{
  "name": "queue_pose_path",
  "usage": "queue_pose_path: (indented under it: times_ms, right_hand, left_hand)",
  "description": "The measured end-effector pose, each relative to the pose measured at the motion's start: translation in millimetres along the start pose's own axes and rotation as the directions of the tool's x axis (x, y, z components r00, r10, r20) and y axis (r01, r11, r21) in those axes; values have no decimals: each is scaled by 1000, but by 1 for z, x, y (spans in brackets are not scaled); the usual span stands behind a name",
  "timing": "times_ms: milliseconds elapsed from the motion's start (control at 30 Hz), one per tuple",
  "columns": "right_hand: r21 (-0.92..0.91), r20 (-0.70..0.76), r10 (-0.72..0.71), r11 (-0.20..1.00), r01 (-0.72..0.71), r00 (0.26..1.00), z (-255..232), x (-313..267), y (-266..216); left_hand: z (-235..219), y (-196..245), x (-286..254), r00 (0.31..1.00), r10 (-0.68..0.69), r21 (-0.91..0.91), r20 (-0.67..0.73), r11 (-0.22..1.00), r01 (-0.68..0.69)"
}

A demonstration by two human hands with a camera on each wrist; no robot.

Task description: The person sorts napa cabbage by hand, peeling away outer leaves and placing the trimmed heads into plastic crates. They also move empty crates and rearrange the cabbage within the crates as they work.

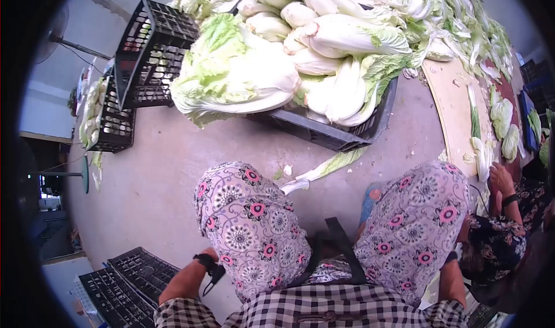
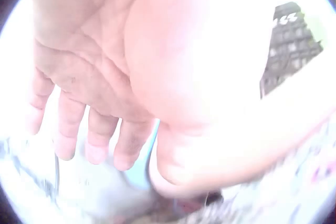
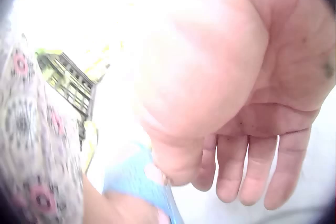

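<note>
In the left wrist view my left hand (image 2: pixel 126 71) shows its palm, the fingers relaxed and slightly spread, holding nothing. The head view has only a small part of that left hand (image 1: pixel 211 254), beside the left knee. My right hand (image 3: pixel 231 77) hangs palm-visible in the right wrist view, its fingers loosely extended with nothing in them. From above, the right hand is hidden beside the right knee. In front of the knees stands a black crate (image 1: pixel 324 132) heaped with white cabbages (image 1: pixel 358 34). A large leafy cabbage (image 1: pixel 243 73) lies on its left side.
Black crates (image 1: pixel 156 56) are stacked at the left, and flat black crates (image 1: pixel 139 276) lie at lower left. A loose leaf (image 1: pixel 329 167) is on the floor (image 1: pixel 156 172). At the right, another person's hand (image 1: pixel 502 179) is near cabbages and scattered leaves. A blue shoe (image 3: pixel 139 176) shows below.
</note>
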State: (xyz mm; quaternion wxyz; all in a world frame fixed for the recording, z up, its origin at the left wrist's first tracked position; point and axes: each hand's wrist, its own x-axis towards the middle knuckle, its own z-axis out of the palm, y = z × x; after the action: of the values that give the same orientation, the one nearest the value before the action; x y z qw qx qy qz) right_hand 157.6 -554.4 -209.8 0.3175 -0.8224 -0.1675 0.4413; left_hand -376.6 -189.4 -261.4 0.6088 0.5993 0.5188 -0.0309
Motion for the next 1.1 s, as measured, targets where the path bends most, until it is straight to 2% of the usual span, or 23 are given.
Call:
queue_pose_path:
  times_ms: [67,100,133,167,200,233,267,300,333,400,467,500,567,633,667,700,767,800,900,1000,1033,1067,1100]
  right_hand:
    - [14,-16,-160,987,160,987,-16,35,-19]
    - [26,-24,-250,968,251,968,-27,54,-32]
    - [31,-30,-303,952,304,952,-32,71,-42]
    - [33,-30,-328,944,329,944,-42,92,-55]
    - [33,-29,-353,935,354,935,-49,108,-68]
    - [29,-73,-460,886,463,885,-52,117,-88]
    - [25,-113,-539,838,545,835,-53,109,-115]
    - [25,-133,-618,779,626,775,-56,106,-135]
    - [11,-140,-668,737,676,731,-62,95,-156]
    - [-13,-145,-746,658,753,650,-68,80,-192]
    - [-41,-152,-807,582,812,570,-69,82,-217]
    - [-58,-151,-819,567,822,554,-64,76,-229]
    - [-104,-150,-835,545,832,529,-52,65,-255]
    - [-155,-77,-855,519,841,513,-40,65,-276]
    - [-215,-37,-839,537,816,543,-35,60,-289]
    - [-224,-8,-821,558,799,571,-32,60,-296]
    - [-249,81,-820,534,808,566,-23,70,-311]
    - [-260,110,-815,529,808,569,-19,76,-316]
    - [-275,205,-802,503,820,561,-9,87,-330]
    - [-253,348,-745,510,822,569,-4,84,-349]
    - [-247,350,-776,464,850,525,0,90,-351]
    - [-241,355,-803,415,877,478,4,95,-353]
    - [-235,360,-827,368,899,433,8,98,-355]
  left_hand:
    - [-36,43,19,971,225,178,-82,962,-208]
    - [-55,70,28,929,344,287,-135,911,-296]
    - [-75,96,34,880,428,384,-205,862,-330]
    - [-94,124,43,839,470,544,-275,795,-267]
    - [-93,166,39,774,528,487,-349,808,-332]
    - [-77,218,25,700,658,712,-277,630,-311]
    - [-66,262,10,685,698,848,-209,478,-228]
    - [-59,294,3,623,779,908,-66,306,-287]
    - [-48,322,-1,605,794,948,65,140,-286]
    - [-17,369,3,640,734,959,228,-55,-278]
    - [11,393,40,629,686,928,366,-215,-305]
    - [22,401,59,666,639,923,384,-285,-259]
    - [31,414,104,697,561,889,447,-365,-276]
    - [36,423,142,742,502,891,445,-329,-312]
    - [32,421,156,723,525,885,450,-371,-282]
    - [31,431,160,758,453,879,469,-325,-349]
    - [25,445,175,819,275,863,503,-209,-460]
    - [25,439,173,787,352,860,506,-275,-430]
    - [25,428,158,768,411,870,492,-270,-413]
    - [-1,425,129,650,616,871,444,-125,-476]
    - [-8,428,118,607,684,867,403,-73,-493]
    - [-17,434,106,600,737,853,310,63,-518]
    - [-23,437,91,523,837,839,160,163,-519]
